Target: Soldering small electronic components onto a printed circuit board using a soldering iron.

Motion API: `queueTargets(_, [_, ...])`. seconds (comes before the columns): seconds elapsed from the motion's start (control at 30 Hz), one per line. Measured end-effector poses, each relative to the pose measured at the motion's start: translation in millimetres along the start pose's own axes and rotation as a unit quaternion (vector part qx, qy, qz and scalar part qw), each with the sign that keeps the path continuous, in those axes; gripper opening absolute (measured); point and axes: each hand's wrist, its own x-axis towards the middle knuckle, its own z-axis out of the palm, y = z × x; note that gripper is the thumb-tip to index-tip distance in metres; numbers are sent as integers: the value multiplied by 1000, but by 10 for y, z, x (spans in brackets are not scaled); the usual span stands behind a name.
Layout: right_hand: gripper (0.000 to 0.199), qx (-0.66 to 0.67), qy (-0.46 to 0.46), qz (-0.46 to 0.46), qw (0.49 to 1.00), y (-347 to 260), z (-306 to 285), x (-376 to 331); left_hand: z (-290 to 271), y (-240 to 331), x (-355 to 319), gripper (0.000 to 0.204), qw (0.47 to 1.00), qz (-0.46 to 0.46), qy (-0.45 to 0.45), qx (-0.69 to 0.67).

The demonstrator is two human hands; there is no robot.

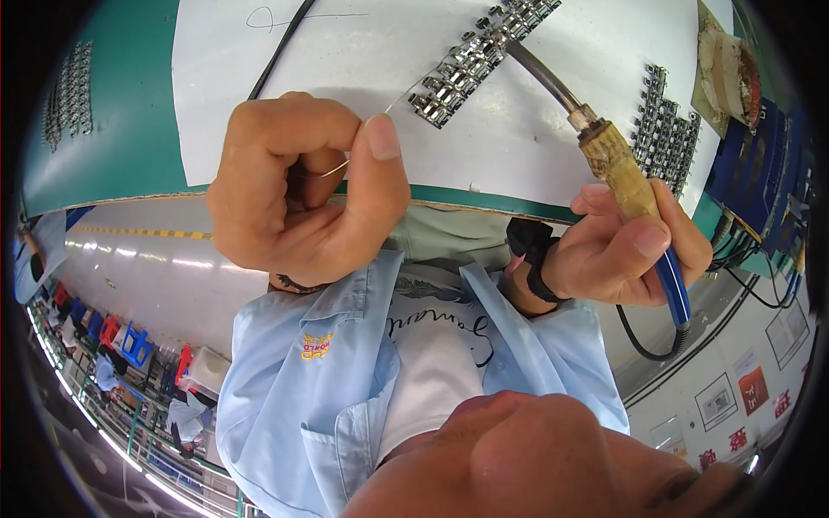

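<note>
My left hand pinches a thin solder wire between thumb and forefinger, the other fingers curled in. The wire's free end runs up to a slanting strip of small shiny metal parts lying on white paper. My right hand grips a soldering iron with a worn, yellowish collar and a blue handle. Its bent metal tip reaches the strip's right side, around the middle. Whether tip and wire touch there is too small to tell.
More rows of metal parts lie at the right, and another group on the green mat at far left. A stained iron rest and a blue box stand at far right. A black cable crosses the paper.
</note>
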Motion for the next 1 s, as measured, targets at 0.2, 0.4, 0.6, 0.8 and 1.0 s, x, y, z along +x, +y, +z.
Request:
queueTargets(0.2, [35, -13, 4, -11, 1000, 0, 18, 16, -40, -11, 9, 20, 1000, 8, -9, -13])
queueTargets(0.4, [35, -6, -2, -8, 1000, 17, -15, 8, -17, -7, 2, 19, 1000, 4, -4, -18])
queueTargets(0.6, [35, -16, 0, -4, 1000, 1, 0, 10, -36, -4, 5, 19, 1000, 5, -21, 6])
queueTargets(0.8, [32, -12, 8, -8, 1000, 6, 0, -2, -40, -49, -17, 18, 1000, 27, -1, -11])
queueTargets(1.0, [32, 5, -22, -21, 1000, -20, -42, 30, -42, -65, -13, 18, 999, 43, 5, -22])
